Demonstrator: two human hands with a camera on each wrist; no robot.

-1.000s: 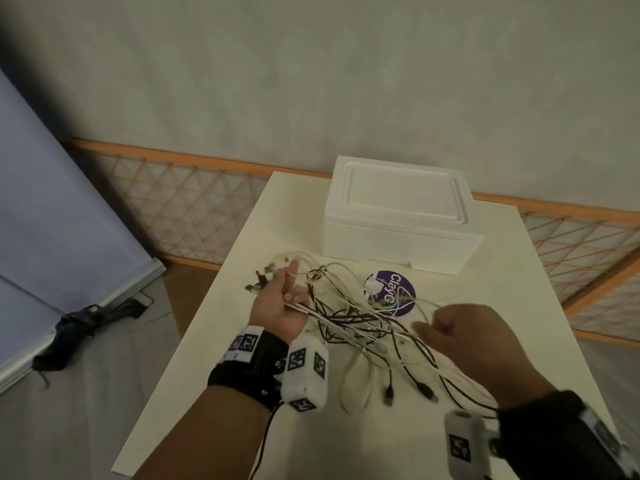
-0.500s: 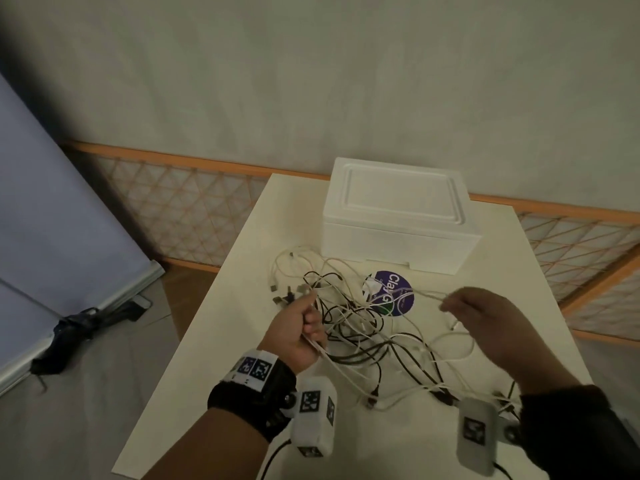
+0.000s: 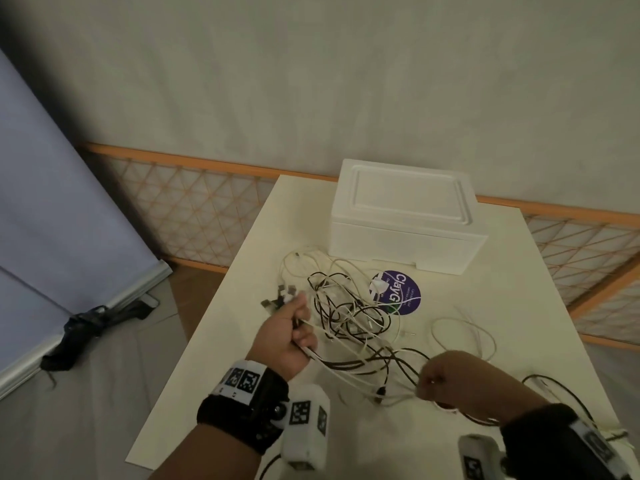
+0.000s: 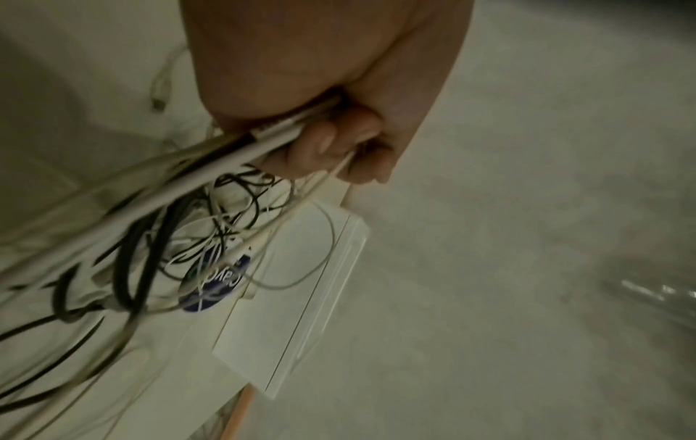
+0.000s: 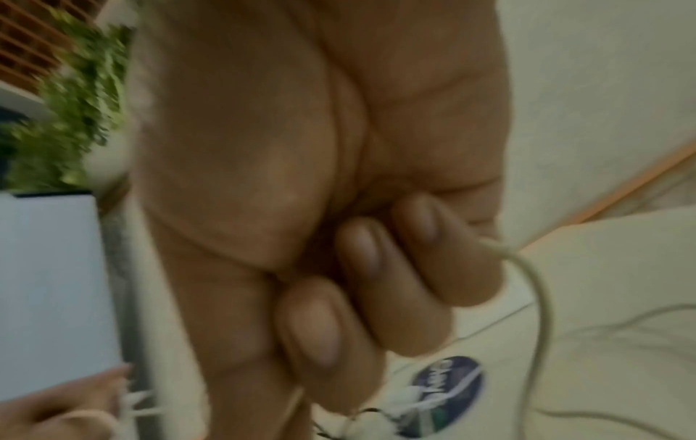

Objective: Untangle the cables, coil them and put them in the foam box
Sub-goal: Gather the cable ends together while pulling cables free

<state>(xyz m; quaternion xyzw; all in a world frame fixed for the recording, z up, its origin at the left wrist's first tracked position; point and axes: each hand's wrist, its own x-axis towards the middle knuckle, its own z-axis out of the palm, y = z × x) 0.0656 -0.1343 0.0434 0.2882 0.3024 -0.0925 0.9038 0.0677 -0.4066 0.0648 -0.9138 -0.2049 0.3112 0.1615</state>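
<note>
At the far left of the head view a black bag [image 3: 86, 327] lies on the floor by a pale grey board [image 3: 52, 209] that leans on the wall. Next comes the cream worktop [image 3: 221, 368], which fills the middle and lower part of the frame. The left hand [image 3: 289, 336] is low in the middle of the frame, above the worktop. Its grip is closed around a bunch of cables [image 3: 349, 317], and some plug ends [image 3: 278, 297] stick out past the knuckles on the left side. In the left wrist view the fingers [image 4: 339, 140] curl tight over white and black cables [image 4: 158, 226] that run down to the lower left. The rest of the cables lie in a messy heap on the worktop, just right of the left hand. A round purple sticker [image 3: 396, 292] sits on the worktop at the right edge of the heap, and some cables cross over it. Above the heap and sticker, in the upper middle of the frame, stands the white foam box [image 3: 405, 226] with its lid on. The right hand [image 3: 450, 379] is at the lower right, near the worktop. Its grip is closed too, and in the right wrist view the fingers [image 5: 414, 253] curl around one thin white cable [image 5: 538, 297] that loops out to the right. More white and black cable loops lie on the worktop at the right of that hand.
</note>
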